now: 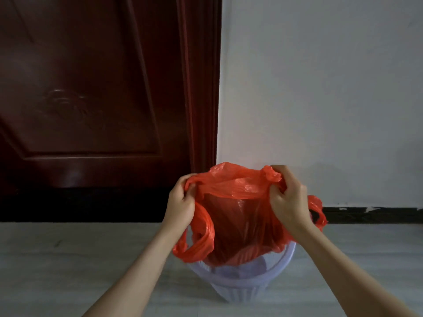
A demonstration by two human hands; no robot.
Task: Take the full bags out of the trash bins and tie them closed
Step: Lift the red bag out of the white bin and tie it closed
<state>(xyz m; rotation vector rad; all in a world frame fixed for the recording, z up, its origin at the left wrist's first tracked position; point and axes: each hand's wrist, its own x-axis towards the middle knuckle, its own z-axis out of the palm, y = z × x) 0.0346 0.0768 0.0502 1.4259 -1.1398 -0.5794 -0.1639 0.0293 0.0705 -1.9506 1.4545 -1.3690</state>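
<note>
The fingers (278,193) of both hands are curled tight, pinching the gathered rim of the red bag (238,216). Behind stands a white wall (320,88) with a dark baseboard (370,213), and to its left a dark red panelled door (91,88). The pale tiled floor (68,259) spreads below. A translucent lilac bin (240,284) stands on it by the wall. The bag hangs partly inside the bin, its mouth stretched between the left hand (180,204) and the right hand (288,200), loop handles dangling at both sides.

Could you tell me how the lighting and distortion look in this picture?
Head view: dim, soft light; the dark door shows a faint sheen low down and leans from wide-angle bending; the red bag, held by the left hand and right hand, looks slightly soft.
</note>
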